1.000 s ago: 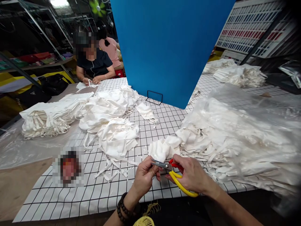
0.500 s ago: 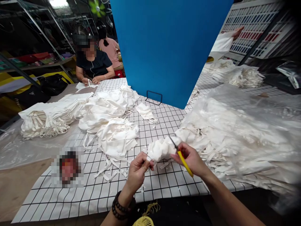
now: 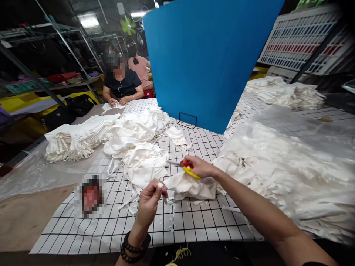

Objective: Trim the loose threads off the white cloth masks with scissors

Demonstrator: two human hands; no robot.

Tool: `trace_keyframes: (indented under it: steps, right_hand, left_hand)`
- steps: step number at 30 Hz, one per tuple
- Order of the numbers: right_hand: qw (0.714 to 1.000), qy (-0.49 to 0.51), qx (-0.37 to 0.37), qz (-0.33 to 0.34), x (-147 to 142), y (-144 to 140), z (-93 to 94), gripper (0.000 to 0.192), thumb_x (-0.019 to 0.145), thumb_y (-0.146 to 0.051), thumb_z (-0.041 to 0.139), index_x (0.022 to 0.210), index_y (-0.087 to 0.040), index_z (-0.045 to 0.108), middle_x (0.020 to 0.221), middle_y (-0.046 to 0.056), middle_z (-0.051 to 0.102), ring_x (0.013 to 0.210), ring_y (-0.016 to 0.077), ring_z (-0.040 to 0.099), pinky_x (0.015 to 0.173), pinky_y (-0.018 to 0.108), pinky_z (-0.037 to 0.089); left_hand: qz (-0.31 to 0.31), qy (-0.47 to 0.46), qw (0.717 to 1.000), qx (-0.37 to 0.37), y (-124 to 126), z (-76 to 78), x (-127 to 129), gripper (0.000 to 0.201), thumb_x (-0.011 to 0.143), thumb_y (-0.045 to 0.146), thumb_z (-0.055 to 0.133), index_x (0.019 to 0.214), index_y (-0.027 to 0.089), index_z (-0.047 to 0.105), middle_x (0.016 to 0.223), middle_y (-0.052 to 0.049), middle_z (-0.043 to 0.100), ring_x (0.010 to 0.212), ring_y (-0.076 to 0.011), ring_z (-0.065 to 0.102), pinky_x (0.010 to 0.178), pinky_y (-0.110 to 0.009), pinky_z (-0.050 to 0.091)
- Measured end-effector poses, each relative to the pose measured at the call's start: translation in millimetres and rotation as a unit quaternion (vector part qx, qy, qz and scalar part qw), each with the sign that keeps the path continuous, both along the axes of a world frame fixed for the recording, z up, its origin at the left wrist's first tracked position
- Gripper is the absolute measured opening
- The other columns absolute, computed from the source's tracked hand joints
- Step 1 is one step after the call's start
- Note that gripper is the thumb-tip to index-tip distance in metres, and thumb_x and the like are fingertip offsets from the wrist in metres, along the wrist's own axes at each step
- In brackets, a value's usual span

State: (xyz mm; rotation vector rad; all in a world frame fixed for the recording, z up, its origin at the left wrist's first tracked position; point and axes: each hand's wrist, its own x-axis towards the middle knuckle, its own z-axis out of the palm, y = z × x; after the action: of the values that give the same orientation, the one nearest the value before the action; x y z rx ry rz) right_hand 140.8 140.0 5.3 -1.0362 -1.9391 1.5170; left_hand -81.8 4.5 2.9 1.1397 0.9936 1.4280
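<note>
Scissors (image 3: 192, 173) are gripped by the handles in the right hand (image 3: 198, 166), above a white cloth piece (image 3: 196, 187), presumably so the blades are left free. A white strip (image 3: 160, 185) is pinched by the left hand (image 3: 149, 199); whether it is joined to the cloth cannot be told. Desk (image 3: 88, 236) grid-covered, scrap-strewn; blue panel (image 3: 210, 66) stood behind; dim workroom beyond.

One pair of scissors (image 3: 192, 172) at five o'clock; one blue board (image 3: 208, 62) at one; one fan (image 3: 128, 26) at eleven; two co-workers (image 3: 126, 83) between ten and eleven; one plastic-covered heap (image 3: 291, 159) at three.
</note>
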Motion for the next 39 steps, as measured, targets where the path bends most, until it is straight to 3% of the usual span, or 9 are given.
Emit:
trace_keyframes:
  steps: [4,11,16,20,24,30,34,36,39]
  right_hand:
    - [0.988,0.08,0.046,-0.12,43.1,7.0,37.5,0.022,0.077,-0.029,0.061,0.091,-0.023,0.045,0.092,0.002,0.063,0.077,0.0154,0.062,0.06,0.028,0.049]
    - [0.899,0.198,0.185,-0.343,116.5,-9.9,88.1,0.026,0.064,-0.023,0.074,0.081,-0.025,0.054,0.079,-0.001,0.064,0.078,0.019,0.065,0.057,0.028,0.052]
    - [0.934,0.025,0.054,-0.352,138.2,-22.7,76.9,0.034,0.058,-0.023,0.08,0.079,-0.024,0.053,0.095,0.006,0.07,0.066,0.0168,0.063,0.045,0.024,0.047]
    - [0.974,0.049,-0.021,-0.222,88.6,-36.1,51.0,0.031,0.07,-0.032,0.075,0.088,-0.023,0.052,0.111,0.006,0.066,0.073,0.0157,0.063,0.056,0.029,0.053]
    - [0.992,-0.028,-0.04,-0.116,33.6,-36.0,19.0,0.037,0.062,-0.031,0.081,0.086,-0.021,0.054,0.084,0.0,0.064,0.067,0.015,0.058,0.054,0.026,0.047]
    - [0.985,-0.005,-0.028,-0.173,48.0,-12.0,-8.3,0.042,0.062,-0.039,0.08,0.077,-0.021,0.045,0.068,-0.006,0.053,0.059,0.0126,0.051,0.053,0.026,0.042]
    - [0.978,0.06,-0.008,-0.201,62.8,-13.0,-7.0,0.051,0.062,-0.05,0.079,0.082,-0.023,0.042,0.075,-0.006,0.05,0.064,0.0121,0.051,0.062,0.028,0.046]
    - [0.976,0.089,0.004,-0.198,57.3,-21.5,-1.5,0.048,0.065,-0.051,0.077,0.085,-0.024,0.042,0.078,-0.006,0.051,0.066,0.0122,0.05,0.062,0.028,0.045]
    - [0.98,0.111,0.046,-0.16,40.5,-43.3,15.4,0.036,0.074,-0.043,0.072,0.087,-0.024,0.044,0.078,-0.005,0.049,0.064,0.0115,0.045,0.059,0.026,0.041]
  left_hand:
    - [0.074,-0.077,0.994,0.017,15.3,18.3,-20.1,0.017,0.08,0.032,0.073,0.076,0.016,0.067,0.077,0.0,0.059,0.064,-0.0113,0.059,0.064,-0.025,0.051]
    - [0.11,-0.111,0.981,0.114,59.7,58.3,-33.6,0.015,0.077,0.028,0.076,0.078,0.017,0.067,0.083,-0.001,0.066,0.072,-0.0114,0.063,0.07,-0.024,0.054]
    - [0.051,-0.077,0.986,0.139,76.5,89.4,-25.0,0.013,0.083,0.028,0.071,0.079,0.016,0.067,0.089,-0.003,0.067,0.07,-0.0124,0.065,0.071,-0.027,0.054]
    - [0.007,-0.042,0.985,0.168,84.9,112.0,-11.6,0.011,0.086,0.024,0.067,0.08,0.015,0.068,0.091,-0.004,0.066,0.07,-0.0124,0.065,0.073,-0.027,0.053]
    - [0.028,-0.025,0.983,0.178,90.5,122.6,-7.2,0.015,0.085,0.029,0.068,0.08,0.016,0.066,0.088,-0.004,0.066,0.068,-0.0127,0.065,0.071,-0.027,0.053]
    - [0.164,0.011,0.982,0.088,76.1,81.7,-54.6,0.031,0.073,0.043,0.076,0.076,0.015,0.062,0.078,-0.001,0.063,0.065,-0.0118,0.061,0.067,-0.025,0.051]
    - [0.229,0.273,0.932,-0.065,46.0,34.3,-78.8,0.035,0.071,0.05,0.071,0.074,0.016,0.064,0.079,-0.007,0.065,0.074,-0.0228,0.062,0.07,-0.035,0.05]
    - [0.24,0.387,0.885,-0.102,26.3,21.4,-65.1,0.033,0.067,0.047,0.074,0.072,0.016,0.068,0.093,-0.014,0.066,0.093,-0.0326,0.061,0.077,-0.043,0.049]
    - [0.117,0.379,0.907,-0.144,0.9,19.4,-15.9,0.036,0.078,0.051,0.064,0.084,0.016,0.072,0.099,-0.016,0.068,0.089,-0.0306,0.063,0.073,-0.042,0.05]
